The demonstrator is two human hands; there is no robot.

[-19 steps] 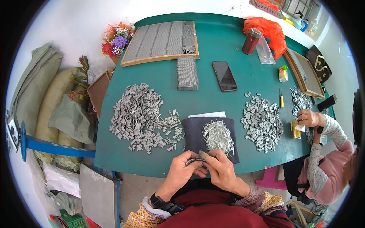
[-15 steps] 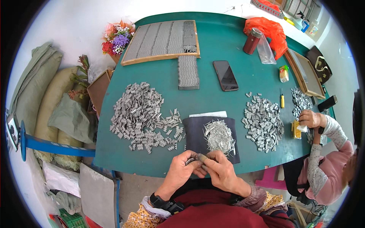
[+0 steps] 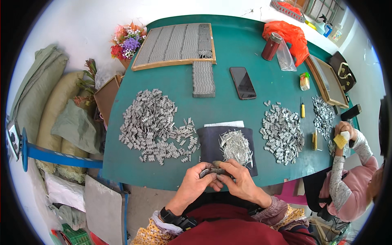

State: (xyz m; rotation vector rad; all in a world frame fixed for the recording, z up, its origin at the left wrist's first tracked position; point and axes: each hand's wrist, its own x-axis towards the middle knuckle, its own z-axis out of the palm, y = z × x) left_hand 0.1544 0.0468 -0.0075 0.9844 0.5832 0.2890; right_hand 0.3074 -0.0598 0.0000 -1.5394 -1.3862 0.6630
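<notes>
Nearest, at the table point(image 3: 228, 49) edge: left hand point(image 3: 198, 183) and right hand point(image 3: 241, 183) brought together, fingers curled and pinching one small grey metal piece point(image 3: 212, 171) between them, thumbs on top. Piece held just off the near rim, in front of the dark cloth point(image 3: 212, 143). Black watch point(image 3: 173, 216) worn on the left wrist.

Just beyond the hands: dark cloth flat on the green top, carrying a heap of thin silver pins point(image 3: 234, 145), with white paper point(image 3: 224, 123) poking out from under its far edge.

Left of the cloth: large pile of grey toothed parts point(image 3: 151, 122), spilling toward the cloth. Right of it: a smaller pile point(image 3: 281, 130) of like parts, well apart from the first.

Further right, at the table's side: another person's hands point(image 3: 345, 136) in pink sleeves, closed round something yellow; a third pile point(image 3: 322, 114) and a yellow screwdriver point(image 3: 302, 109) near them.

Mid-table: black phone point(image 3: 242, 83) lying flat, beside a grey strip of ranked parts point(image 3: 203, 79).

Farthest: wooden tray point(image 3: 175, 45) filled with rows of parts, touching the strip's far end; dark red flask point(image 3: 271, 47), orange bag point(image 3: 288, 34), second tray point(image 3: 326, 79) at the right rim. Flowers point(image 3: 126, 41) off the far left corner.
</notes>
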